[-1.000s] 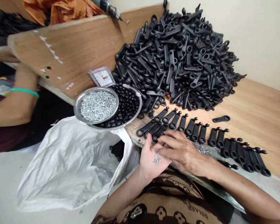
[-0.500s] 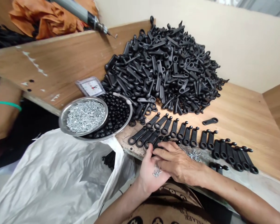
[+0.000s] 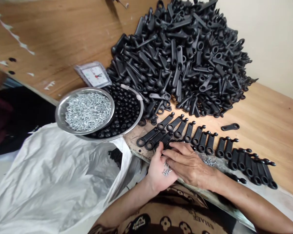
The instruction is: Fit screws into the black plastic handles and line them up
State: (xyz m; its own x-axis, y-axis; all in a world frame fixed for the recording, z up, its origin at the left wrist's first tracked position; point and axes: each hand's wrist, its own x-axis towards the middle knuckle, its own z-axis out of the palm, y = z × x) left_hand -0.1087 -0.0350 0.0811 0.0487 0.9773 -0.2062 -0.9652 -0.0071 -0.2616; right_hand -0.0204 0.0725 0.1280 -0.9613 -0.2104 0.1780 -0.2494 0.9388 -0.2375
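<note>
Left hand: yours, lower centre of the frame (image 3: 157, 177), palm up, thumb raised; its other fingers hidden, their grip impossible to tell.
Right hand: yours (image 3: 191, 167), just right of centre, fingers bent over the left; whether they pinch anything, you cannot tell.
Small silver metal screws: a few in your left palm (image 3: 166, 170), just below the right fingers.
Flat black plastic lever with ring end: the one (image 3: 166, 138) just above your left thumb; long axis slanting lower left to upper right; left hand nearer, contact unclear.
Similar levers: in rows across the wooden bench (image 3: 271, 100), centre to lower right.
Round steel bowl: left of centre (image 3: 61, 113), full of screws, well apart from both hands.
</note>
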